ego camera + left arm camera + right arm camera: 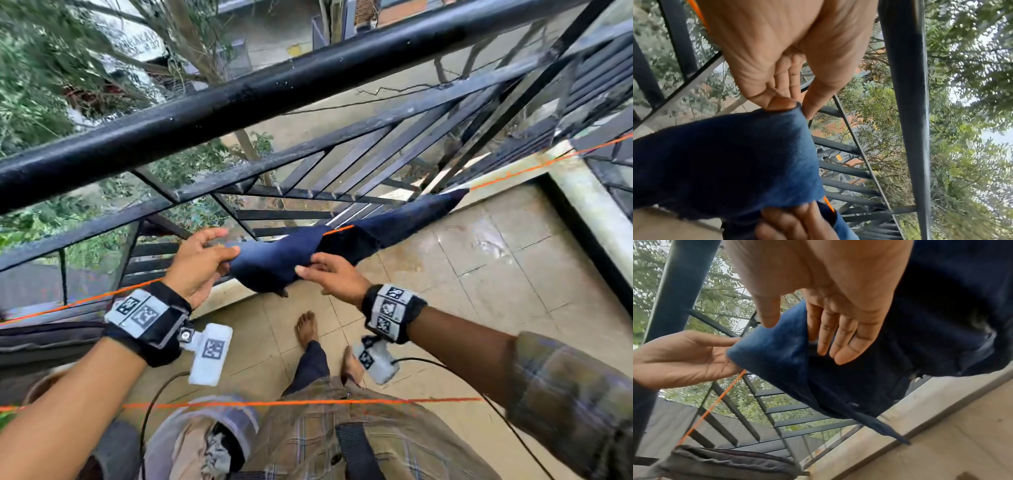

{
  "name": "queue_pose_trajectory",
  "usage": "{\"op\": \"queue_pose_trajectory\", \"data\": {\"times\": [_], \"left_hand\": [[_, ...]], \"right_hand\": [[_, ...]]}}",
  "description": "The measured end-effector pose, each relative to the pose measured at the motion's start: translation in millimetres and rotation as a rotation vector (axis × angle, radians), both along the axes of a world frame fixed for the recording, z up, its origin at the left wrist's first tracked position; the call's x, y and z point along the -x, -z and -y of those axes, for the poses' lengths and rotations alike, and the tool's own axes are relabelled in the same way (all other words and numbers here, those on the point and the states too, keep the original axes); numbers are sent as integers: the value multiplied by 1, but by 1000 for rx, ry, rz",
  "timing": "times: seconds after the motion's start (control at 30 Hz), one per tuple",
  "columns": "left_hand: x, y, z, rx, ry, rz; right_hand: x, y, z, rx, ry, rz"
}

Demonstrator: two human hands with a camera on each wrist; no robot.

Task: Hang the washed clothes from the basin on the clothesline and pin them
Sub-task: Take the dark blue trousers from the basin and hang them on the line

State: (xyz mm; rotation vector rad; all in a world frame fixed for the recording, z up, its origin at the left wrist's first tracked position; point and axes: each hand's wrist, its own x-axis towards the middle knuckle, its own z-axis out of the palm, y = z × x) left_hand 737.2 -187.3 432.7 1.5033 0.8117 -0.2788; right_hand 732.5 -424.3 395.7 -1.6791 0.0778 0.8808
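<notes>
a tiled balcony floor (479,260) fills the lower right of the head view, with a black metal railing (239,99) crossing the upper half and green trees (30,85) beyond it in the upper left. at centre frame, the left hand (198,263) pinches the left end of a dark blue garment (274,260) between thumb and fingers; in the left wrist view the thumb tip sits at the cloth's top corner with a finger behind it. the right hand (332,274) holds the garment's near edge just right of centre, thumb (767,311) on one face of the cloth and fingers (840,337) lying fairly straight on the other. the garment is draped over an orange clothesline (513,171) that runs from the left edge up to the upper right, its far end stretched toward the right along the line. a second orange line (274,403) crosses the bottom of the frame, close to the person's plaid shirt (342,442). a grey padded cloth (725,462) hangs at the lower left of the right wrist view. bare feet (306,329) stand on the tiles below the hands.
</notes>
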Motion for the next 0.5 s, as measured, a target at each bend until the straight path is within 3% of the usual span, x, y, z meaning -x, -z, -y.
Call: {"op": "queue_pose_trajectory", "data": {"times": [0.17,0.27,0.5], "left_hand": [[20,-4,2,182,-104,-11],[35,0,2,280,-158,-54],[45,14,1,411,91,-159]], "right_hand": [[1,-4,-25,-116,238,-1],[2,-10,-20,-229,246,-121],[3,-15,-14,-307,270,-214]]}}
